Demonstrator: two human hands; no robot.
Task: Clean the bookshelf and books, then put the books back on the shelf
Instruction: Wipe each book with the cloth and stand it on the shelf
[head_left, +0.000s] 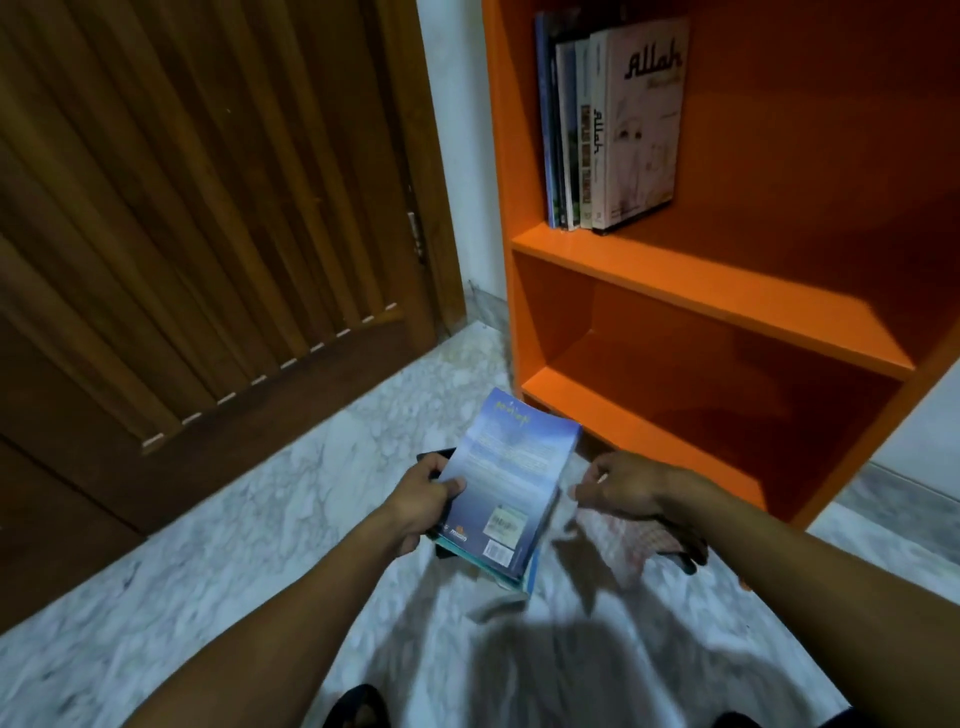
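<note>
A blue book (511, 478) is gripped at its left edge by my left hand (423, 499), back cover up, above a small stack of books (519, 577) on the floor. My right hand (621, 486) hovers just right of the book; a pale cloth (631, 535) hangs below it, and whether the fingers grip it is unclear. The orange bookshelf (717, 301) stands at the right. Several books (613, 130) stand upright at the left end of its upper shelf. The lower shelf holds nothing.
A dark wooden door (197, 234) fills the left side. The floor is pale marble tile (311, 493). A white wall strip (457, 156) separates door and shelf. My dark footwear (358, 706) shows at the bottom edge.
</note>
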